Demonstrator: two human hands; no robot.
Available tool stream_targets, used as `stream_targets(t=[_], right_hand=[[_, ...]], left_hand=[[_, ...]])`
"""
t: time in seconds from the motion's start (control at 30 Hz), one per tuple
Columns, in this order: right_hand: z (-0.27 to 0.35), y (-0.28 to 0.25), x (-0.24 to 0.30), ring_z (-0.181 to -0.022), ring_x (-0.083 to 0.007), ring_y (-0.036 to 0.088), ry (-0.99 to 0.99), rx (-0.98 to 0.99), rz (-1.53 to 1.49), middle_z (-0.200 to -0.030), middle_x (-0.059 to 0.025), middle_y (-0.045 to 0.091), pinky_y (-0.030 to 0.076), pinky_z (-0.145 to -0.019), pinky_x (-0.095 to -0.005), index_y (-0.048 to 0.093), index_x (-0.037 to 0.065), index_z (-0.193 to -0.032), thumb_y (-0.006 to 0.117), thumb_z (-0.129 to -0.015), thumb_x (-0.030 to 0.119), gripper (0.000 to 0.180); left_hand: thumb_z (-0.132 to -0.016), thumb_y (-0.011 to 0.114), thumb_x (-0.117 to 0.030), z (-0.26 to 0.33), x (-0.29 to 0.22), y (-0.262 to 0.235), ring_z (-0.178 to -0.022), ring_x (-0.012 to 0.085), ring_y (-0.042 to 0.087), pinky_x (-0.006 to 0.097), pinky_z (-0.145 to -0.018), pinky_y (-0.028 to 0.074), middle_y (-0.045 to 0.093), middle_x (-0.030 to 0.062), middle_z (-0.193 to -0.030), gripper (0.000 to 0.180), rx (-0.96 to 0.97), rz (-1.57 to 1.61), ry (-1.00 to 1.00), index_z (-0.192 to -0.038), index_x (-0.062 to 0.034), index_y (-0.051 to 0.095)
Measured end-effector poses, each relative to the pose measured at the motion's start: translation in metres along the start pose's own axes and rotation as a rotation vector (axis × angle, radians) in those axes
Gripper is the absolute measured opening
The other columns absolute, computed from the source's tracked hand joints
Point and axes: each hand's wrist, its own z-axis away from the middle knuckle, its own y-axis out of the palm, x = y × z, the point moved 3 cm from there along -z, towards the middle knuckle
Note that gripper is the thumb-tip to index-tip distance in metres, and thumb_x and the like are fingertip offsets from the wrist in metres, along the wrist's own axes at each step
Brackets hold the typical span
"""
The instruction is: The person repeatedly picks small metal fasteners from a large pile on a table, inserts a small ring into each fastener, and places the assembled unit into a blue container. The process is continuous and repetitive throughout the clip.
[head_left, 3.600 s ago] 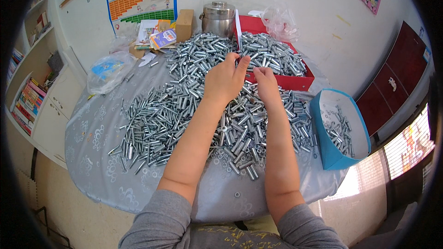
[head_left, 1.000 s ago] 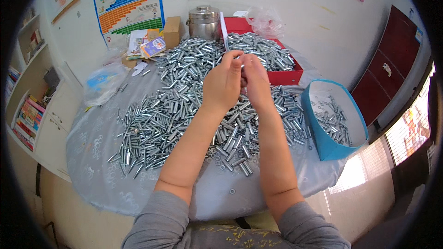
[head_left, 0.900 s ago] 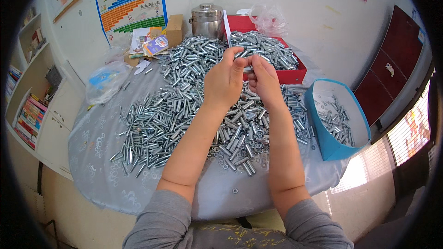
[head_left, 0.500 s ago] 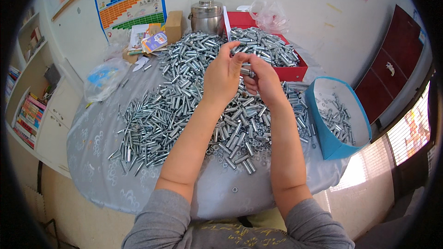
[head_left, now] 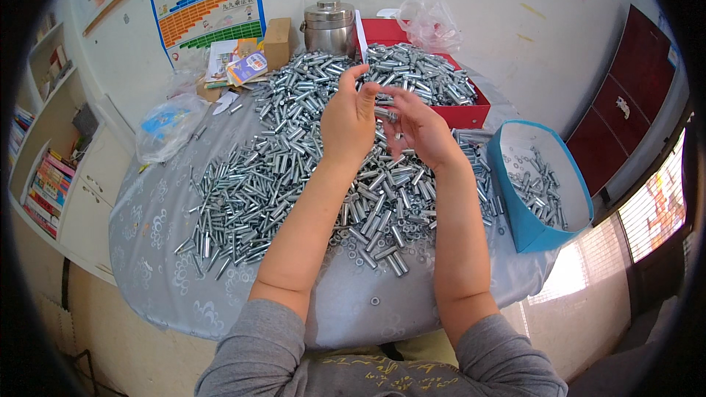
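Above the big heap of silver metal bolts and sleeves [head_left: 243,198] on the table, my two hands are close together. My left hand [head_left: 348,123] is closed, thumb and index finger toward the right, pinching a short metal bolt [head_left: 384,113] that sticks out between the hands. Most of the bolt is hidden by the fingers. Just right of it, my right hand [head_left: 425,131] has its fingers apart and slightly blurred around the bolt's free end; whether they touch it cannot be made out.
A blue fabric bin [head_left: 540,235] at the right holds some bolts and washers. Behind the heap are a red box [head_left: 471,116] full of metal parts, a steel pot [head_left: 329,29] and a cardboard box [head_left: 278,44]. A plastic bag [head_left: 170,129] lies left; one nut [head_left: 375,301] lies near the front edge.
My right hand's fingers, earlier curled around the bolt, have opened and spread. My left hand has shifted slightly left, still with the bolt.
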Motion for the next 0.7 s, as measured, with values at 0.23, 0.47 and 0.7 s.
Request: stream_targets(t=[0.23,0.47,0.7], right_hand=[[0.0,0.008,0.003,-0.066,-0.0143,0.052,-0.02,-0.164,0.223,-0.079,-0.0079,0.051,0.049,-0.047,-0.0279,0.043,-0.001,-0.12,0.043,-0.085,0.016,0.039],[0.001,0.0,0.006,-0.06,-0.012,0.052,0.016,0.056,0.135,-0.073,-0.0048,0.05,0.044,-0.043,-0.0251,0.047,-0.001,-0.115,0.045,-0.085,0.018,0.036],[0.001,0.004,0.003,-0.051,-0.0111,0.049,0.069,-0.116,0.181,-0.065,-0.0036,0.049,0.04,-0.041,-0.0239,0.05,0.0,-0.111,0.044,-0.083,0.017,0.033]], left_hand=[[-0.086,0.026,-0.062,0.0,-0.001,0.0,-0.064,0.0349,0.059,0.041,-0.053,0.042,0.06,0.0162,-0.068,0.064,-0.014,0.004,-0.008,-0.11,-0.0077,0.05],[-0.084,0.027,-0.063,0.0,0.001,0.0,-0.064,0.0346,0.059,0.041,-0.053,0.043,0.06,0.0161,-0.067,0.065,-0.052,-0.014,-0.003,-0.109,-0.0077,0.051],[-0.085,0.028,-0.062,-0.002,-0.001,-0.002,-0.063,0.0343,0.059,0.04,-0.053,0.043,0.06,0.0157,-0.066,0.063,-0.057,-0.018,0.016,-0.108,-0.0076,0.052]])
